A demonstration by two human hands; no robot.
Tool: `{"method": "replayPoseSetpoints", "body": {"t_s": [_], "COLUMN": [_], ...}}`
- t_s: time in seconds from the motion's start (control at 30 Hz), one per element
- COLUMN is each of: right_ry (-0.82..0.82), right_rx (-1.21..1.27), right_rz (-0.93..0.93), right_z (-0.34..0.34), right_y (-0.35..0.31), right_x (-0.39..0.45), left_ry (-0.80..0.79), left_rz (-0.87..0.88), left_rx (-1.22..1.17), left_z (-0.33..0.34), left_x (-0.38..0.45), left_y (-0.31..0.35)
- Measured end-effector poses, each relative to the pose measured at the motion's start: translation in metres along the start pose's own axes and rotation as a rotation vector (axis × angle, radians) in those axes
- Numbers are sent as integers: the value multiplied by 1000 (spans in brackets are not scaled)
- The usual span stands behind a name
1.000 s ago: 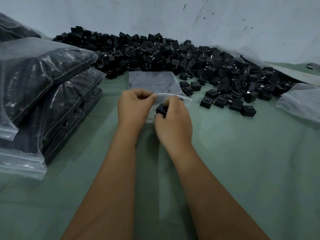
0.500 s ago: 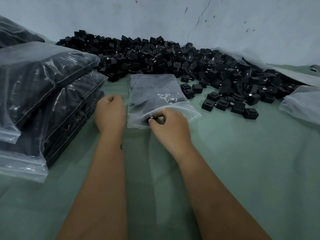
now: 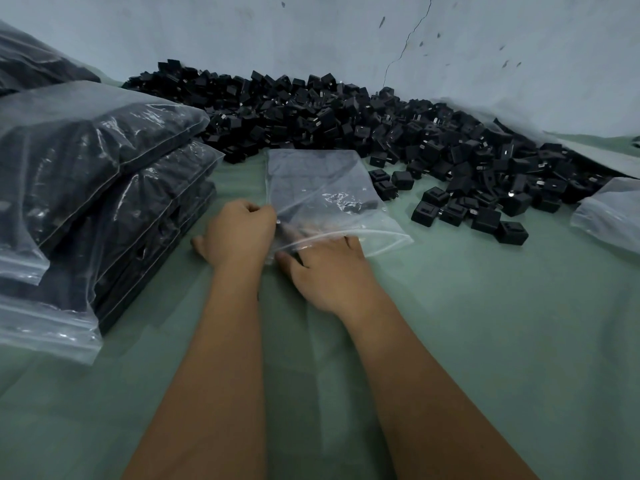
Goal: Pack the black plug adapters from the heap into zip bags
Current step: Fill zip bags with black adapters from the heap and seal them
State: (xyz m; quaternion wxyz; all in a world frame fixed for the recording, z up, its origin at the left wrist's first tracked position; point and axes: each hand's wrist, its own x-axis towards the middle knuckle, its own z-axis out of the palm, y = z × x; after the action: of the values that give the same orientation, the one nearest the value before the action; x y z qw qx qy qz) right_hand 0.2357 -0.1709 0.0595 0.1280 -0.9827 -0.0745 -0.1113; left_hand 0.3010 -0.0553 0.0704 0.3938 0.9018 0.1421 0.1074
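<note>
Black plug adapters [image 3: 346,123] look hard, light, easy to pinch; the zip bag [image 3: 329,192] is limp, slick: left hand [image 3: 239,233] pinches its mouth edge, right hand [image 3: 329,268] fingers reach inside

Light: dim, cool, bluish-green cast.
Glare: white glints on the zip bag [image 3: 325,199] and the stacked bags [image 3: 86,161].
Shadows: soft, beneath the forearms.
Blur: right hand [image 3: 329,268] smeared; heap [image 3: 346,119] fairly sharp.
Distortion: wide-angle bending at the edges.
</note>
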Motion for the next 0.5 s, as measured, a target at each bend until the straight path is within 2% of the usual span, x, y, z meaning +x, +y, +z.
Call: {"method": "replayPoseSetpoints", "body": {"t_s": [0.13, 0.2, 0.3, 0.4, 0.43, 0.5], "right_ry": [13, 95, 351, 745, 828, 893], "right_rx": [-8, -2, 96, 256, 290, 394], "right_rz": [-34, -56, -63, -16, 34, 204], "right_z": [-3, -6, -14, -26, -31, -40], "right_y": [-1, -1, -2, 2, 8, 33], "right_x": [-1, -1, -6, -7, -4, 3], "left_ry": [-56, -71, -80, -90, -82, -71], "left_rz": [9, 20, 5, 12, 32, 100], "left_rx": [50, 73, 59, 40, 19, -83], "left_z": [3, 4, 2, 1, 1, 1], "left_x": [3, 4, 5, 4, 4, 3], "left_y": [1, 0, 0, 0, 0, 0]}}
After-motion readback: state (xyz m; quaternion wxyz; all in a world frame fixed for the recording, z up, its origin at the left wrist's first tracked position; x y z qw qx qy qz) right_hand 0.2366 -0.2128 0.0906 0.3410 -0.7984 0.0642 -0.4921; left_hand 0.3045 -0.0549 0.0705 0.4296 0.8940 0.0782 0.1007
